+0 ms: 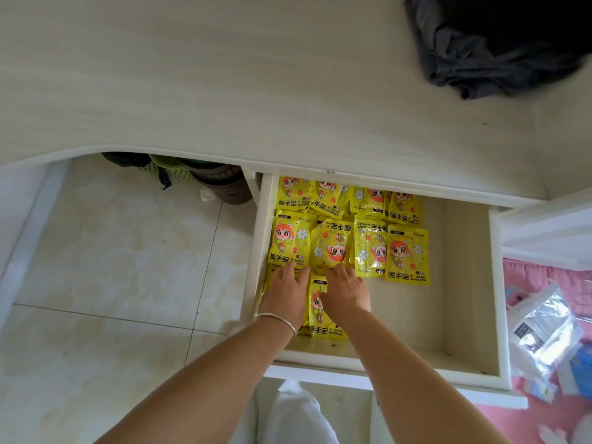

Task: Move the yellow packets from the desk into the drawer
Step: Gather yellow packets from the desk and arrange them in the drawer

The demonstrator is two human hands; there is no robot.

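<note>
Reaching down into the open drawer (464,283), both bare forearms extend from the bottom of the view. Left hand (283,296), silver bangle (278,318) at the wrist, lies palm down with fingers nearly straight, pressing on the yellow packets (352,238) at the drawer's left side. Right hand (346,293) rests palm down just beside it, fingers spread fairly flat over the front packet (320,315), fingertips touching the row behind. Neither hand curls round anything; both are flat, pressing contact only.

Count: eight packets visible in two rows of four toward the back, plus the front packet between the hands; more lie under the hands, number not readable. All sit in the drawer's left half; its right half shows bare pale board.

Desk (224,75): pale wood-grain top, with a dark grey cloth (480,59) at its far right corner. Floor (112,251): glossy cream tiles. Under the desk, a green basket (163,165) and a brown bin (224,184). At right, a pink surface (544,283) holds a clear plastic bag (544,328).
</note>
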